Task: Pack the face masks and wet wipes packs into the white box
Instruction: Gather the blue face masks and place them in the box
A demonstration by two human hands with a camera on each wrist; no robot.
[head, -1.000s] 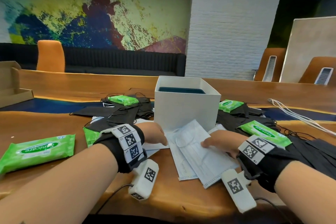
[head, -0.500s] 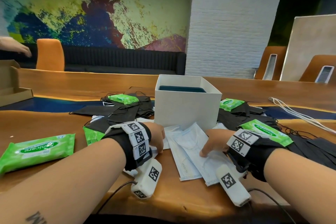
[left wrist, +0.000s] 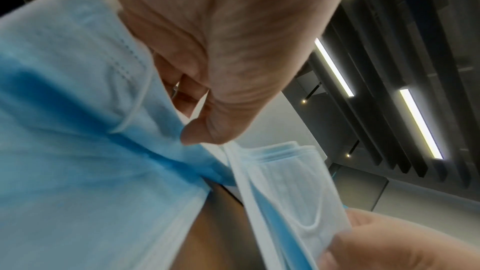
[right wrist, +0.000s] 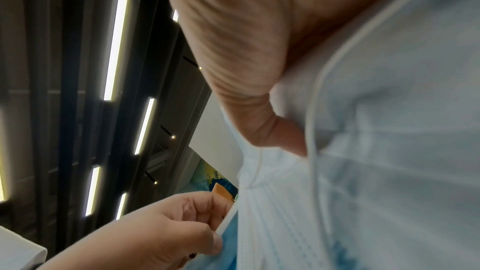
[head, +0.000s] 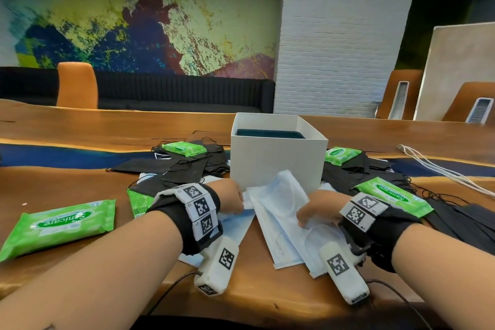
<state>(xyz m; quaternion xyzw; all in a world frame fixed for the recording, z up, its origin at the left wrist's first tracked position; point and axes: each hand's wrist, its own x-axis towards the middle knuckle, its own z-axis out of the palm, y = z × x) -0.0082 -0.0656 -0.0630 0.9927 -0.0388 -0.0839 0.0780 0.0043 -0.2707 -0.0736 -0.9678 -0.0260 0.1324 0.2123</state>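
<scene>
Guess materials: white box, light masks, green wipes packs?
White box: looks like matte rigid paperboard, with flat walls and crisp edges. Light masks: soft pleated nonwoven fabric, probably, with thin cord ear loops; they crumple under both hands. Wipes packs: glossy printed plastic film, shiny and wrinkled at the seams.

Pleated cloth face masks (head: 278, 203) lie on the glossy wood table (head: 80, 126).
</scene>
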